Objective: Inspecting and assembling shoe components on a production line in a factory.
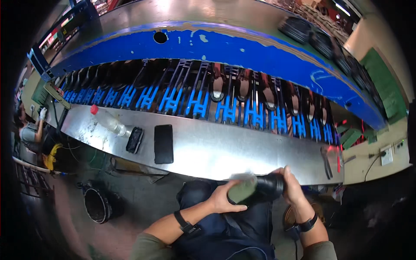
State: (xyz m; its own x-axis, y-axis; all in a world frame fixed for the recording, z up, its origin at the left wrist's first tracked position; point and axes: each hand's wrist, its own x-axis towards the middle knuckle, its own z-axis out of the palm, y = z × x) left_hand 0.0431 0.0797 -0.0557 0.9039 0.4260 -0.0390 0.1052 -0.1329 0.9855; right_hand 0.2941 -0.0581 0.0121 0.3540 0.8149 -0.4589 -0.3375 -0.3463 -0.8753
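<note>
Above my lap, by the near edge of the metal bench, I hold a black shoe-like piece (271,187) with a green oval end (242,192). Motion blurs it, so I cannot tell its exact kind. My left hand (222,200) wraps round the green end, thumb along the near side. At the black end my right hand (294,188) is closed against its right side, and its fingers are partly hidden. Something pale and smeared shows just behind the green end.
On the metal bench (208,136) lie a black phone (164,144), a small black case (134,140), a red-capped clear bottle (110,122) and pliers (326,162). Behind runs a rack of blue forks (197,104) holding shoes. A bucket (96,206) stands lower left; a person (32,134) is farther left.
</note>
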